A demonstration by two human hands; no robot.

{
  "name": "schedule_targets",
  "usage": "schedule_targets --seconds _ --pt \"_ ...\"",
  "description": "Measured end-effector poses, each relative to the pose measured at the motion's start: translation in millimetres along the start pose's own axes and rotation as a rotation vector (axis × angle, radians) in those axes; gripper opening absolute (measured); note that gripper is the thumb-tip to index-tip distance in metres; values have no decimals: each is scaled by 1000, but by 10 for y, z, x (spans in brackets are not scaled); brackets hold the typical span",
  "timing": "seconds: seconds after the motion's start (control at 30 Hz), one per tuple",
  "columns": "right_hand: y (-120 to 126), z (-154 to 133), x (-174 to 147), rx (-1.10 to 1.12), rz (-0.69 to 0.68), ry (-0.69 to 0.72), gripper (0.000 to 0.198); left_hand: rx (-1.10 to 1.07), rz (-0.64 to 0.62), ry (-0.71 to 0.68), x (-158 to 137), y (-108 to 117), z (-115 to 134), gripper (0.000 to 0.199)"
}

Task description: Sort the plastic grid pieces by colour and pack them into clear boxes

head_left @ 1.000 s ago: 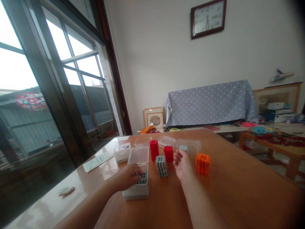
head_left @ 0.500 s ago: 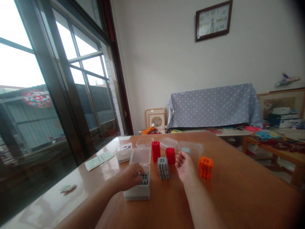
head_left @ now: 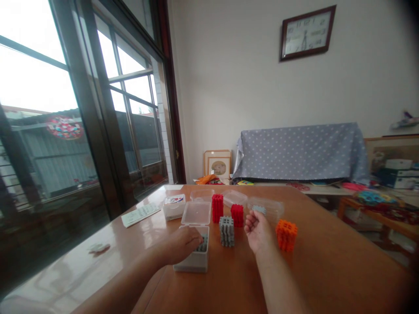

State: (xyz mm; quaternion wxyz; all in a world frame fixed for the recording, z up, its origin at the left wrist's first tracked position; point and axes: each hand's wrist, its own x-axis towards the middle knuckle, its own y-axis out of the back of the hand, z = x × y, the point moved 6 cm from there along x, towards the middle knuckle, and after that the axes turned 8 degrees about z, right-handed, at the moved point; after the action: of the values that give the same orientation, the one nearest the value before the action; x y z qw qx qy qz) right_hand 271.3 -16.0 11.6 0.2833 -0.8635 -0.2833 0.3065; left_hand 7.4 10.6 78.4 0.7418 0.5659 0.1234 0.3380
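Observation:
My left hand (head_left: 186, 244) reaches over the front wall of an open clear plastic box (head_left: 190, 264). Its fingers bend together down at the grey lattice pieces (head_left: 203, 243) inside; the fingertips are partly hidden, so any held piece is unclear. My right hand (head_left: 258, 229) hovers over the table, palm turned inward, its fingers curled closed with nothing visible in them. Between the hands stands a stack of grey lattice pieces (head_left: 227, 232). Behind it are a tall red stack (head_left: 218, 209) and a shorter red stack (head_left: 238, 216). An orange stack (head_left: 286, 235) stands right of my right hand.
Clear plastic lids or trays (head_left: 275, 210) lie behind my right hand, one with a light grey piece (head_left: 259, 209). A white lidded box (head_left: 174, 209) and a printed sheet (head_left: 140, 215) are on the left. Glass doors line the left side.
The view has swung slightly left. My left hand has turned flatter over the box, hiding the fingertips more. My right hand stays curled and has barely moved.

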Motion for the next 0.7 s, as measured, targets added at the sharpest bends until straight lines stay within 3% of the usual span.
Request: schedule_targets --seconds 0.3,0.5,0.7 --pt "-3 -1 26 -41 0 46 17 32 66 -8 -135 61 66 40" --pt "-31 20 2 -24 -1 70 21 46 82 -13 -130 -20 48 8" --pt "-23 96 33 8 5 52 21 8 87 6 -117 -77 100 18"
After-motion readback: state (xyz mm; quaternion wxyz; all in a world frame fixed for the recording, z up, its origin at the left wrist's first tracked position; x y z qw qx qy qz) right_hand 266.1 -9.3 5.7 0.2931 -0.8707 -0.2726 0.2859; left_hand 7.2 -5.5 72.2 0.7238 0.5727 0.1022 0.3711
